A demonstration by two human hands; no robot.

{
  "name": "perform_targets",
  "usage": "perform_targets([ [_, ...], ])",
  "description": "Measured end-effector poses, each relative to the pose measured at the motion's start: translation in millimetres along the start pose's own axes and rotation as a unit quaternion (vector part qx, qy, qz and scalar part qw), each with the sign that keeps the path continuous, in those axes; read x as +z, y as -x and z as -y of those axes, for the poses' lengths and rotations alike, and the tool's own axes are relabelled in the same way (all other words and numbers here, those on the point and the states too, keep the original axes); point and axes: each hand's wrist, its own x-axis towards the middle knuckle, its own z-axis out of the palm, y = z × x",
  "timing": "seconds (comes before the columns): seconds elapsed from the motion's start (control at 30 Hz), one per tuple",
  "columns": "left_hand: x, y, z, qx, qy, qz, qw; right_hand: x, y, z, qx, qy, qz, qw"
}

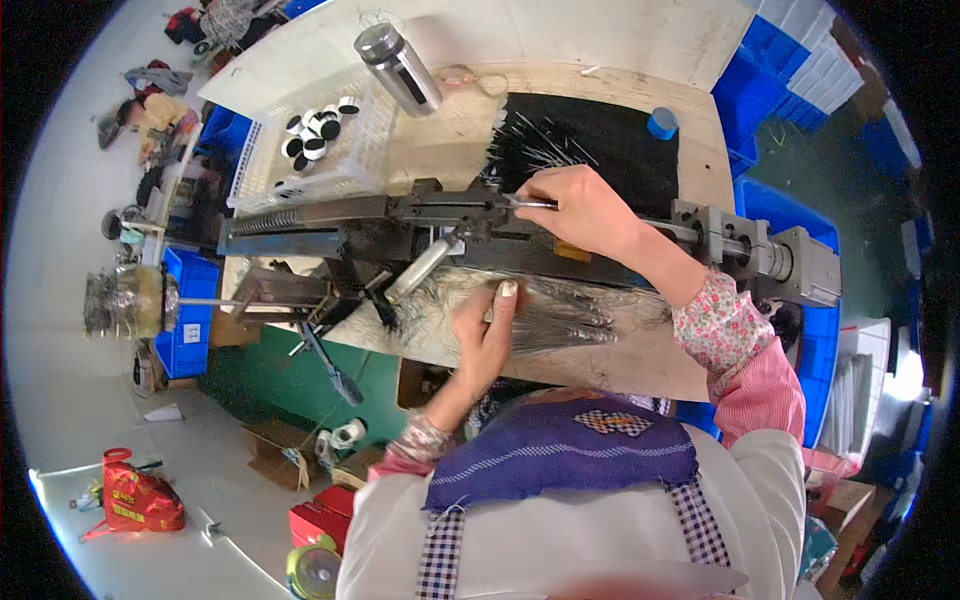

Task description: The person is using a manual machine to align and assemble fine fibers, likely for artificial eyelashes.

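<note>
My right hand (583, 212) is above the middle of a long dark metal machine (380, 222). Its fingers pinch a thin metal rod (530, 203), whose left end meets the machine's clamp block (455, 205). Nearer me, my left hand (484, 335) is beside a fan of thin dark wire-like pieces (565, 315) lying on the wooden table (640, 355). The left thumb points up, while the fingers are blurred and partly hidden, so what they hold does not show. A silvery cylinder (420, 270) slants out from the machine, left of that hand.
Behind the machine, thin rods (545, 140) lie on a black mat (625, 150) with a blue cap (662, 123). A white basket (250, 170) of black-and-white caps (315, 130) and a steel flask (398, 70) stand at far left. Blue crates (780, 205) flank the table.
</note>
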Motion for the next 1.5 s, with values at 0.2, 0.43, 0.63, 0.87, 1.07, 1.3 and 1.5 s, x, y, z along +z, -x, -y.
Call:
perform_targets([
  [0.2, -43, -48, -9, -0.334, 0.726, 0.153, 0.581, 0, -3, -11, 0.047, 0.013, 0.052, 0.997],
  [0.43, 5, -44, -39, -0.315, 0.141, 0.109, 0.932, 1, -26, -7, 0.031, 0.030, 0.041, 0.998],
  [0.63, -6, -16, 35, -0.095, -0.082, 0.101, 0.987, -3, -11, 14, -0.028, 0.127, 0.038, 0.991],
  [0.87, -130, 20, 73, -0.373, 0.119, -0.245, 0.887, 32, 72, 9, 0.094, 0.164, 0.028, 0.982],
  [1.07, -134, -12, 74, -0.360, 0.219, -0.264, 0.868, 45, 72, -55, 0.151, 0.214, 0.007, 0.965],
  [1.3, -97, 4, 79, -0.212, 0.201, -0.346, 0.891, -11, 65, 42, 0.054, 0.032, -0.041, 0.997],
  [1.5, 32, -34, -27, -0.238, 0.420, 0.214, 0.849, -46, 41, 54, 0.190, -0.044, -0.167, 0.966],
])
